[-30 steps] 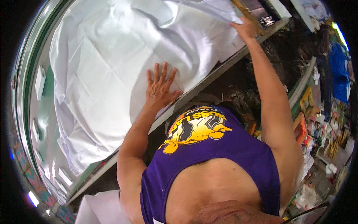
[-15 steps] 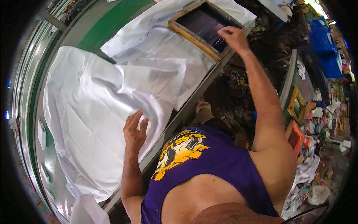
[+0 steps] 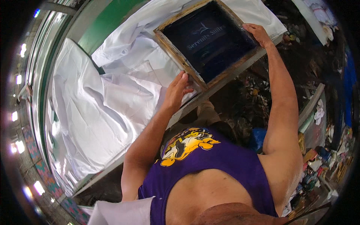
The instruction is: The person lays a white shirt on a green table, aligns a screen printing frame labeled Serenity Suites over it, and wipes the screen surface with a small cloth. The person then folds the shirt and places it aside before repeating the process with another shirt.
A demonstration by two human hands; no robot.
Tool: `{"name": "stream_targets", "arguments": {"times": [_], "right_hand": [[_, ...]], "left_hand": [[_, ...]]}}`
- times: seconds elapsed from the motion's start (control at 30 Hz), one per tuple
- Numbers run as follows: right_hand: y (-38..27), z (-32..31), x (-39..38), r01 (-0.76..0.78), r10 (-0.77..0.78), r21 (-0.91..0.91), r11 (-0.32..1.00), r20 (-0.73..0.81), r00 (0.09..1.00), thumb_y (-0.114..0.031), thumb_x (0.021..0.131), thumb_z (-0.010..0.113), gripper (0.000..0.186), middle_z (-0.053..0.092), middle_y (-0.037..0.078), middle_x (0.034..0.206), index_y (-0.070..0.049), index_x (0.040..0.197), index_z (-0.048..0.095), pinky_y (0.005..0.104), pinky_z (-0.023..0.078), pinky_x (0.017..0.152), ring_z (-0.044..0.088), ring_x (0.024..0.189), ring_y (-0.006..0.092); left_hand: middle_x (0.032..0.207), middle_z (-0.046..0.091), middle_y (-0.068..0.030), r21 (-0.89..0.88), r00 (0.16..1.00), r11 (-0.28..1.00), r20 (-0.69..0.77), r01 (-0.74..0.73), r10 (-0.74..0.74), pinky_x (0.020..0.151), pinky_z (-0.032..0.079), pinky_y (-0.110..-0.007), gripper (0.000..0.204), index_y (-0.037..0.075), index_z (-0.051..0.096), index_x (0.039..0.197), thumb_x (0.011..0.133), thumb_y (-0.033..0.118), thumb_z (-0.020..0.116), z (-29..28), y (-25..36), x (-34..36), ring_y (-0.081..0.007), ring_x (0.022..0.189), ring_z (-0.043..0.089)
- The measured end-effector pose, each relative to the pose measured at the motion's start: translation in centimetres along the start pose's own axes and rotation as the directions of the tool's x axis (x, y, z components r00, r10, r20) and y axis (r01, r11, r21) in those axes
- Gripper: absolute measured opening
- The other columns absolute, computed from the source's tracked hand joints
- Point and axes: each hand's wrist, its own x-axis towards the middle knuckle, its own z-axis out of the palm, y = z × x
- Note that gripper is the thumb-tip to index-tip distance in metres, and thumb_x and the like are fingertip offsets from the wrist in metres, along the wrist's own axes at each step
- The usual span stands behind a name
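Observation:
A wooden screen-printing frame [image 3: 225, 80] lies on white cloth near the table's front edge. Its dark mesh [image 3: 210, 52] bears a pale printed design. My right hand [image 3: 258, 34] grips the frame's right side, fingers over the rim. At the near left corner is my left hand [image 3: 174, 92], its fingertips against the frame's left side and its thumb held apart from them. Under and left of the frame, the smooth white cloth [image 3: 108, 116] spreads in loose folds. Whatever lies below the mesh is hidden.
The long table has a green surface [image 3: 108, 24] showing at the far left. Metal rails [image 3: 37, 75] run along its left side. Scraps and litter [image 3: 258, 86] cover the floor at right. A white cloth [image 3: 122, 212] hangs near my left shoulder.
My left hand has moved from over the cloth to the frame's near left corner. My right hand has gone from above the mesh to the frame's right rim.

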Motion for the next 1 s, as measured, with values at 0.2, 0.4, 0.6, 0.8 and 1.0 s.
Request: {"name": "stream_targets", "arguments": {"times": [0.2, 0.4, 0.6, 0.8, 1.0], "right_hand": [[-4.0, -0.4, -2.4, 0.012, -0.014, 0.046, 0.999, 0.061, 0.998, -0.058, 0.085, 0.074, 0.087, 0.053, 0.021, 0.149, 0.001, 0.146, 0.054, 0.0458, 0.036, 0.119, 0.047, 0.142, 0.033], [-12.2, -2.3, -8.3, 0.158, -0.147, 0.184, 0.97, -0.075, 0.986, -0.044, 0.094, 0.068, 0.07, 0.057, 0.019, 0.146, 0.002, 0.144, 0.055, 0.0411, 0.036, 0.118, 0.049, 0.14, 0.0289], [-22.5, 8.6, -15.6, 0.376, -0.269, 0.4, 0.836, -0.299, 0.916, -0.038, 0.103, 0.059, 0.052, 0.063, 0.017, 0.136, 0.001, 0.139, 0.06, 0.037, 0.044, 0.111, 0.061, 0.125, 0.0265], [-31.6, 20.6, -17.7, 0.719, -0.698, 0.314, 0.62, -0.2, 0.688, -0.021, 0.106, 0.056, 0.04, 0.068, 0.014, 0.13, 0.0, 0.138, 0.059, 0.0354, 0.051, 0.104, 0.068, 0.113, 0.0256], [-43.6, 34.2, -25.1, 0.328, -0.527, 0.828, 0.455, -0.046, 0.848, -0.021, 0.103, 0.053, 0.036, 0.07, 0.009, 0.118, 0.0, 0.131, 0.063, 0.0333, 0.051, 0.095, 0.066, 0.105, 0.0201]], "left_hand": [[0.132, 0.062, -0.0092, 0.055, 0.996, 0.995, 0.031, 0.082, -0.084, 0.097, 0.047, -0.038, 0.059, 0.004, 0.046, 0.151, 0.104, 0.036, 0.059, 0.5, -0.1, 1.9, -0.0192, 0.11, 0.061], [0.135, 0.062, -0.0128, -0.007, 0.986, 0.986, -0.03, -0.165, 0.165, 0.106, 0.045, -0.039, 0.064, -0.001, 0.044, 0.153, 0.101, 0.034, 0.063, 0.6, 2.1, -2.4, -0.0201, 0.119, 0.059], [0.129, 0.066, -0.0111, 0.082, 0.786, 0.822, -0.252, -0.564, 0.564, 0.105, 0.045, -0.036, 0.063, -0.001, 0.051, 0.149, 0.099, 0.035, 0.065, -11.0, 8.8, -11.8, -0.0188, 0.116, 0.059], [0.106, 0.07, -0.0054, 0.411, 0.575, 0.624, -0.253, -0.664, 0.778, 0.081, 0.049, -0.032, 0.043, 0.007, 0.069, 0.124, 0.103, 0.042, 0.056, -27.3, 15.8, -24.2, -0.0178, 0.1, 0.064], [0.107, 0.07, -0.0067, 0.517, 0.466, 0.635, -0.432, -0.574, 0.772, 0.077, 0.051, -0.034, 0.037, 0.005, 0.07, 0.121, 0.103, 0.035, 0.06, -34.5, 20.3, -34.7, -0.017, 0.092, 0.065]]}}
